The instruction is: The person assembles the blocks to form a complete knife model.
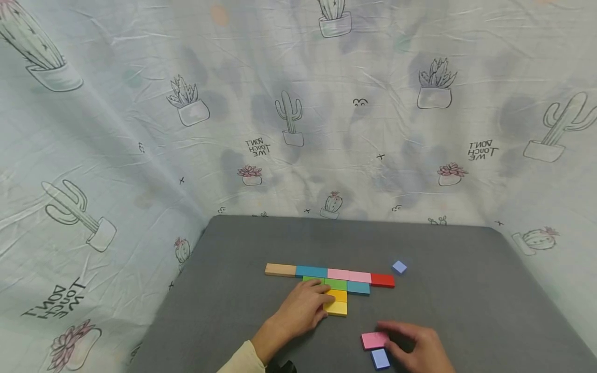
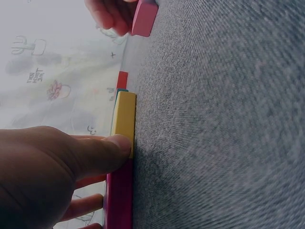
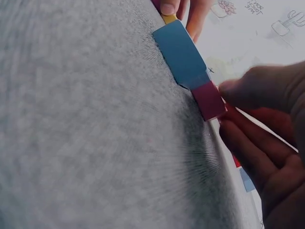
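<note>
My left hand (image 1: 302,306) rests over the lower left of a flat layout of coloured blocks. Its fingers reach across a green block (image 1: 336,284) and an orange block (image 1: 338,295). In the left wrist view, the thumb presses the near side where a yellow block (image 2: 125,114) meets a magenta block (image 2: 119,195); the hand hides the magenta one from the head view. At the front right, my right hand (image 1: 420,347) pinches the right end of a pink block (image 1: 373,340) between thumb and fingers. A blue block (image 1: 380,358) lies close in front of it.
The layout's top row runs from a tan block (image 1: 280,270) through a teal block (image 1: 311,271) and two pink ones to a red block (image 1: 383,280). A loose blue block (image 1: 399,267) sits beyond its right end. The grey table (image 1: 466,290) meets a cactus-print curtain (image 1: 326,155).
</note>
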Tool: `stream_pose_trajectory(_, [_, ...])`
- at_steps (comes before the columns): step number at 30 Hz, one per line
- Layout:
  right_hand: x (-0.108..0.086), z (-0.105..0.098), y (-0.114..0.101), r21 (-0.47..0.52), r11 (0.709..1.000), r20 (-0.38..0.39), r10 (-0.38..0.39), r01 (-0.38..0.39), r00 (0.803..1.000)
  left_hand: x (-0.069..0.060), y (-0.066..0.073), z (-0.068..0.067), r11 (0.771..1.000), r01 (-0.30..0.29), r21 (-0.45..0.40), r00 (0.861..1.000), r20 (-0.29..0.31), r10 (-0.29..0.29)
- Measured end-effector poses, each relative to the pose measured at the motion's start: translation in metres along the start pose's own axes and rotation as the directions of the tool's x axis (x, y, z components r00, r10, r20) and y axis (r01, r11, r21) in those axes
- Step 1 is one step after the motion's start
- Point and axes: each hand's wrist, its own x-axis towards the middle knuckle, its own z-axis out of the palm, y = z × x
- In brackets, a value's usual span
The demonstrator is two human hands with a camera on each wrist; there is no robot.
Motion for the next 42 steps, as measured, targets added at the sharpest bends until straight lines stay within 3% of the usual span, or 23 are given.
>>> stream_pose_trajectory(4, [-0.001,-0.001,0.002,-0.004,0.998,0.033,-0.056,0.056,0.998,0.001,0.000,-0.001,1.000,0.005,-0.001,1.000,0.005,-0.005])
stream_pose_trajectory(12, [0.002,-0.005,-0.009,-0.061,0.995,-0.109,0.069,-0.076,0.992,0.001,0.000,0.000,1.000,-0.009,0.017,1.000,-0.005,0.009])
stream_pose_trajectory(17, [0.011,-0.011,-0.014,-0.055,0.993,-0.163,0.094,-0.104,0.982,0.001,-0.001,0.000,1.000,-0.010,0.019,1.000,-0.008,0.011])
stream_pose_trajectory(23, [0.024,-0.012,-0.022,-0.119,0.993,-0.228,-0.034,0.007,0.973,0.000,-0.001,-0.001,1.000,-0.004,0.004,1.000,0.005,0.003])
stream_pose_trajectory(29, [0.044,-0.005,-0.022,-0.227,0.958,-0.274,-0.235,0.175,0.933,0.001,-0.001,0.000,1.000,-0.011,0.004,1.000,-0.001,0.011])
stream_pose_trajectory(36, [0.060,0.001,-0.022,-0.221,0.944,-0.264,-0.299,0.244,0.917,0.001,-0.002,0.000,1.000,-0.013,0.002,1.000,-0.002,0.013])
stream_pose_trajectory(42, [0.069,0.007,-0.020,-0.232,0.938,-0.253,-0.313,0.257,0.915,0.002,-0.003,0.000,1.000,-0.024,0.007,1.000,-0.014,0.025])
